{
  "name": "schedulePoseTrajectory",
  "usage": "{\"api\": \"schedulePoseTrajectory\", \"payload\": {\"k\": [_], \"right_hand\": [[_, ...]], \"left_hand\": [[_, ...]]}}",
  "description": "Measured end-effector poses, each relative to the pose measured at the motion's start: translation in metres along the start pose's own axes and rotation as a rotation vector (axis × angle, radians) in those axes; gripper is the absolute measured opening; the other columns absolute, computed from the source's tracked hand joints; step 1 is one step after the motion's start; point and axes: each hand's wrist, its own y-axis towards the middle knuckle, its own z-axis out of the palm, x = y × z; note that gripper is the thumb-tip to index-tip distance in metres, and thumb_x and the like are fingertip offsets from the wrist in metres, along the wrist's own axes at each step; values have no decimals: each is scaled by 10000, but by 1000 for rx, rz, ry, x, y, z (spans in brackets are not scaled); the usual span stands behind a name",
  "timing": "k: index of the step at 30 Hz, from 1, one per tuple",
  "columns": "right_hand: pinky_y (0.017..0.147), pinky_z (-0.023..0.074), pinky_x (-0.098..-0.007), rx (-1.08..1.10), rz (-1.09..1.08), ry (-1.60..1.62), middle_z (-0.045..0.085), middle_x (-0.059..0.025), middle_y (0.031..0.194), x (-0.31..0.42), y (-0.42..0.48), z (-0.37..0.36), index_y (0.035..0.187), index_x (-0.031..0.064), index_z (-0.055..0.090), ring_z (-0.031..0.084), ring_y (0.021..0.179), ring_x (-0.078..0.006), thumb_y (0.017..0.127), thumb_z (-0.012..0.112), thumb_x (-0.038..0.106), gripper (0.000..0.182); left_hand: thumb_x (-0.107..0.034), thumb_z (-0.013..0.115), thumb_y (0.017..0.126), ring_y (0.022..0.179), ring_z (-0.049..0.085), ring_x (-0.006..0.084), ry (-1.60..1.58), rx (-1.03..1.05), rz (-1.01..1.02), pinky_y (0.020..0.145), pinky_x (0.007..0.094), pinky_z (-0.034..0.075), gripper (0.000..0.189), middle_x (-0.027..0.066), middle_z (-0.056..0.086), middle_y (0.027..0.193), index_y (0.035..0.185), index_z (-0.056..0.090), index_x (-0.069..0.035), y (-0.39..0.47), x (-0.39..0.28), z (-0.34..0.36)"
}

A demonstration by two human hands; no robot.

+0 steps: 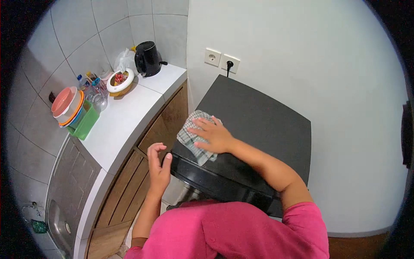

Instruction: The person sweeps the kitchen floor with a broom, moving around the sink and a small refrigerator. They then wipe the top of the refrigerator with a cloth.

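A checked cloth [201, 152] lies on the dark flat top of a black appliance [258, 119], near its left front corner. My right hand [213, 134] rests palm down on the cloth with its fingers spread, pressing it against the surface. At the appliance's front left corner is my left hand [160, 165], fingers curled and thumb apart, holding nothing. Whether its thumb touches the corner, I cannot tell. Part of the cloth is hidden beneath my right hand.
Left of the appliance runs a white tiled counter [129, 113] over wooden cabinets. It bears a black electric kettle [147, 60], a white-rimmed bowl [120, 81], plastic bottles and a green basket [85, 123] of stacked containers. A metal sink [59, 226] is nearer. A plug [229, 64] sits in the wall socket.
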Motion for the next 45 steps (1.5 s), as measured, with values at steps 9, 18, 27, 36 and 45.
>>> {"api": "schedulePoseTrajectory", "payload": {"k": [9,18,27,36,45], "right_hand": [[942,100,-511,90,932,-206,140,-63,1328,-187,37,-12,1252,223,237,130,1221,-244,806,243,464,508],[952,96,-490,88,100,-30,271,-90,1273,-82,66,7,1193,207,359,196,1199,-242,776,338,466,492],[915,179,-494,66,1050,-242,296,-106,1258,-208,40,-29,1207,175,330,273,1157,-275,779,280,502,541],[939,101,-514,32,481,-202,271,-91,1273,-138,-26,-20,1200,291,332,228,1183,-259,746,324,537,516],[942,140,-483,-42,1496,-322,186,-94,1310,-181,-186,-84,1242,232,256,156,1211,-260,779,265,523,547]], "left_hand": [[-220,549,673,874,428,293,394,30,143,758,350,313,296,137,453,932,878,446,-34,11,-8,24],[-204,572,637,859,433,290,399,61,68,756,350,317,321,131,458,908,874,444,-29,13,-6,19],[-176,580,624,842,434,291,384,89,56,743,345,327,334,134,454,901,883,434,-25,15,-9,20],[-139,561,652,838,428,278,337,109,69,746,336,327,311,138,445,897,907,436,-13,12,-5,19],[-123,550,673,798,431,255,265,144,103,731,328,338,278,120,449,875,899,441,-3,11,-2,23]]}}
